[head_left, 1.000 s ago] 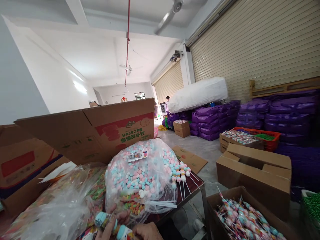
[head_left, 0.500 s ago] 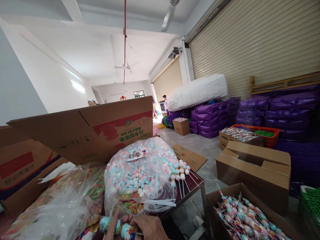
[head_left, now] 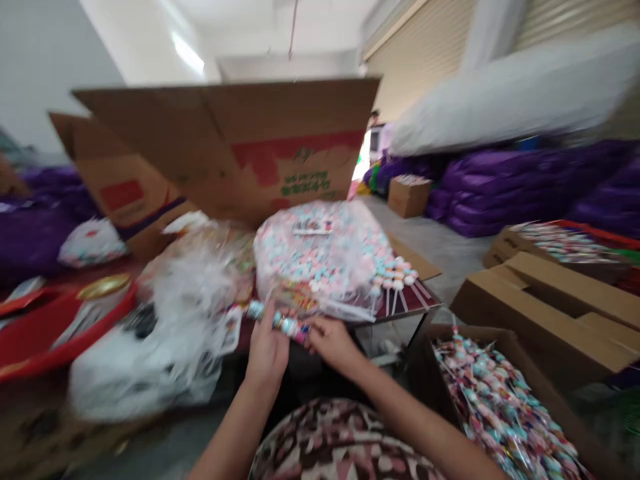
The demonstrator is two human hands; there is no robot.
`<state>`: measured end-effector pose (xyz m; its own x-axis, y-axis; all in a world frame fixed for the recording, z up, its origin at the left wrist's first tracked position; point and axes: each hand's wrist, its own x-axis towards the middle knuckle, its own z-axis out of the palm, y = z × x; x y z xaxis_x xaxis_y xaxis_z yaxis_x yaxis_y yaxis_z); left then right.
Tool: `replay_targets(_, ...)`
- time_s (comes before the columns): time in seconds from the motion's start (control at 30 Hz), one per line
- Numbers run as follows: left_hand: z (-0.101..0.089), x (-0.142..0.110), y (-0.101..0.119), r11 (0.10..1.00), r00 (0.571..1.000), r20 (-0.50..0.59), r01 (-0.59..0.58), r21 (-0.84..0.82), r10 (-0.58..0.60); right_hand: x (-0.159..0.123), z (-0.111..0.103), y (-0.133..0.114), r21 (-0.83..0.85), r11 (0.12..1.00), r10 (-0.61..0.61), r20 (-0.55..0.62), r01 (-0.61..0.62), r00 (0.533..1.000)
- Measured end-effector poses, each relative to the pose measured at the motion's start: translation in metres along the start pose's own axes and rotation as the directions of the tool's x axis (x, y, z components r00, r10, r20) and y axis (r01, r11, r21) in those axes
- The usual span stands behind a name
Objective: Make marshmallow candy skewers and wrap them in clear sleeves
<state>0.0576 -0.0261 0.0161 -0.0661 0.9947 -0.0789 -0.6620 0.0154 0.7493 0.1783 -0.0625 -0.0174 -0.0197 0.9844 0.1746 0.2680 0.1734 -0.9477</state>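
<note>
Head view: blurred by motion, it now looks lower than half a second ago, bringing both forearms, the patterned clothing on the lap [head_left: 345,443] and a red basin [head_left: 30,353] into sight.
Candy skewer [head_left: 289,326]: stretched between the two hands, slightly tilted, just in front of the big bag of marshmallows [head_left: 323,250].
Left hand [head_left: 269,343]: narrow grip, fingers wrapped about the skewer's middle, its pale blue end poking out to the left.
Right hand [head_left: 333,343]: fingertips pinched at the skewer's other end; whether on the stick or its covering, I cannot tell.
What the change means: the hold itself matches the last look, so the work, I judge, remains at that right-hand end, only seen more fully.
White sticks [head_left: 347,309]: lying near the right hand, against the bag.
Loose skewers [head_left: 397,273]: fanned on the table corner, beside the bag.
Cardboard box [head_left: 525,363]: heaped with skewers, right of the person, apart from both hands.
</note>
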Motion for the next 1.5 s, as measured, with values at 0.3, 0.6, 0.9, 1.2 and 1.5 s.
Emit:
replay_targets(0.3, -0.012, 0.007, -0.002, 0.995, 0.991, 0.089, 0.097, 0.011, -0.097, -0.005, -0.001, 0.015, 0.242, 0.921, 0.268, 0.179, -0.306, 0.947)
replay_targets(0.6, -0.043, 0.024, -0.017, 0.801, 0.979, 0.189, -0.049, 0.596, -0.080, 0.016, 0.008, 0.023, 0.068, 0.984, 0.151, 0.169, -0.164, 0.974)
replay_targets(0.9, -0.051, 0.029, -0.002, 0.484, 0.956, 0.283, -0.281, 0.829, 0.071, 0.034, 0.014, 0.024, -0.193, 0.977, -0.076, 0.079, 0.090, 0.994)
replay_targets(1.2, -0.055, 0.030, -0.012, 0.708, 0.959, 0.237, -0.058, 0.704, -0.157, 0.038, 0.030, 0.026, -0.301, 0.931, -0.213, 0.017, 0.208, 0.977)
replay_targets(1.5, -0.043, 0.041, -0.003, 0.944, 0.941, 0.189, 0.237, 0.231, -0.282, 0.032, 0.033, 0.026, -0.242, 0.956, -0.160, 0.047, 0.167, 0.986)
